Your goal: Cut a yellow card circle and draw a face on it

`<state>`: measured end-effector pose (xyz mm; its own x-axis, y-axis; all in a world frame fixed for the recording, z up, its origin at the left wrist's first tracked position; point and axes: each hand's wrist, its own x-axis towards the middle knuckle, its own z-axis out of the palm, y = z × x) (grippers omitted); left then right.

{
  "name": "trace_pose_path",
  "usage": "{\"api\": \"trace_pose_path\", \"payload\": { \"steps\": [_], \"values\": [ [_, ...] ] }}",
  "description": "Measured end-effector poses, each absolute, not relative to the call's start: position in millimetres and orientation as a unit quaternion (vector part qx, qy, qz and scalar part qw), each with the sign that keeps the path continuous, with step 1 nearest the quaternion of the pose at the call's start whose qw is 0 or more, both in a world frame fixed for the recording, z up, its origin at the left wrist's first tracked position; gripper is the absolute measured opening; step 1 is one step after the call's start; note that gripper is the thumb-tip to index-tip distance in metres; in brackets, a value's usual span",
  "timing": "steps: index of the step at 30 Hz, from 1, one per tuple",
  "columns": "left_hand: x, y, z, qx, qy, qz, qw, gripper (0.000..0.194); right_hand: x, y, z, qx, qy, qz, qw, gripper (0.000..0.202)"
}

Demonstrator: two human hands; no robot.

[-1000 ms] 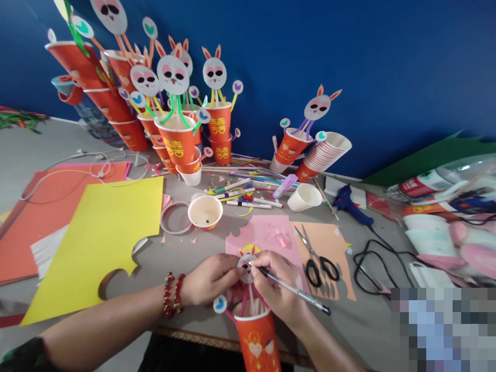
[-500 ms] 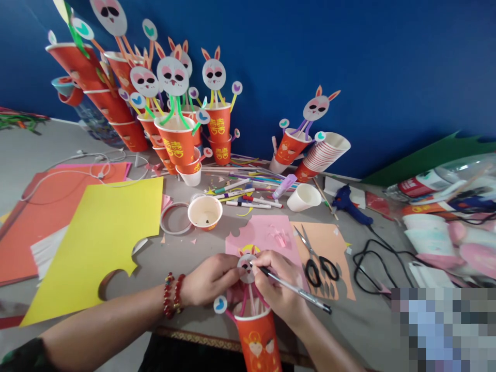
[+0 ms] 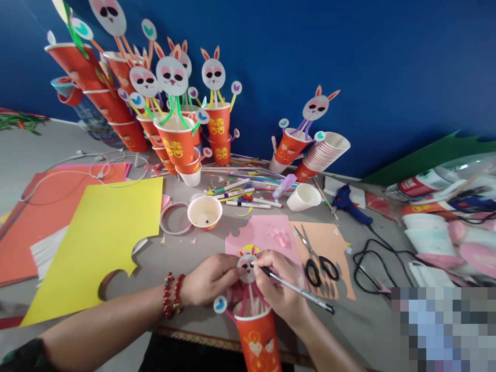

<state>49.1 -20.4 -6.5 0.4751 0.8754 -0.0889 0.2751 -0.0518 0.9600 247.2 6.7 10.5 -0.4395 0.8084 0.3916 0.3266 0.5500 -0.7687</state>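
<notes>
My left hand (image 3: 215,279) pinches the left edge of a small round paper rabbit face (image 3: 246,267) with pink ears. In my right hand (image 3: 277,287) is a black-and-silver pen (image 3: 302,292), its tip at the dark eye on the face's right side. A stick and magenta pipe cleaners join the face to a red paper cup (image 3: 259,341) at the table's front edge. On the cup's left sticks out a white disc (image 3: 220,305) with a blue heart. Part of the face lies behind my fingers.
Scissors (image 3: 320,263) lie on peach paper to the right, near a blue glue gun (image 3: 351,204). Yellow paper (image 3: 96,232) lies left. Tape (image 3: 176,218), a small cup (image 3: 205,212) and several markers (image 3: 248,205) are ahead. Finished rabbit cups (image 3: 174,139) stand along the blue wall.
The pen's rear end has shifted slightly right. Both hands, the rabbit face and the cup stay in nearly the same place.
</notes>
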Motion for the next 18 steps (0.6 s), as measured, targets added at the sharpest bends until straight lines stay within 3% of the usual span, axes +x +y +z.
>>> {"api": "trace_pose_path", "payload": {
  "steps": [18],
  "values": [
    [49.3,-20.3,-5.0,0.67,0.431,0.276,0.538,0.033,246.0,7.2,11.3,-0.361,-0.789,0.314,0.386,0.011]
  ]
}}
